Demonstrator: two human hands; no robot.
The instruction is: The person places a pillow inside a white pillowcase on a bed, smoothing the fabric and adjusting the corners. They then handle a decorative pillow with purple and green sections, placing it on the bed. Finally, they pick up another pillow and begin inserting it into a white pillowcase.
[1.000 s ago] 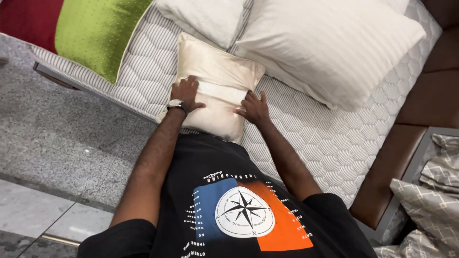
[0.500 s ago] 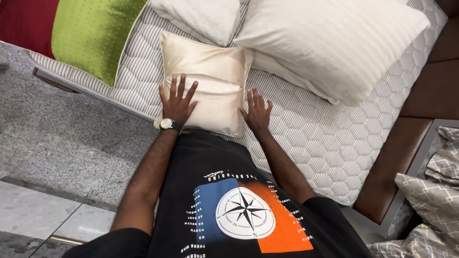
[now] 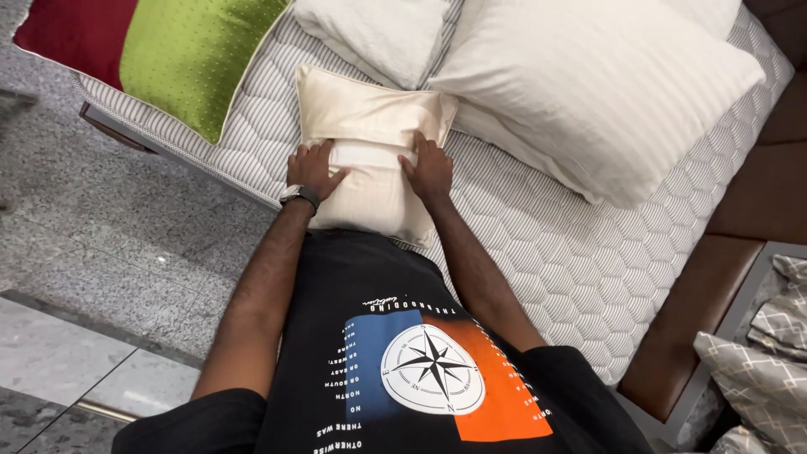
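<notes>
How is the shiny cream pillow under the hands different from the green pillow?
The cream pillow is pale, plain and smaller; the green pillow is bright, dotted and bigger. The left hand and right hand press on the cream pillow, while nothing touches the green pillow. Both lie on the quilted mattress.

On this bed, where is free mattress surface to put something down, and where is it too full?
The widest bare mattress lies right of the right hand, below the big white pillow, up to the brown bed frame. A narrow strip is free between the green cushion and the left hand. The top is crowded: cream pillow, small white pillow.
</notes>
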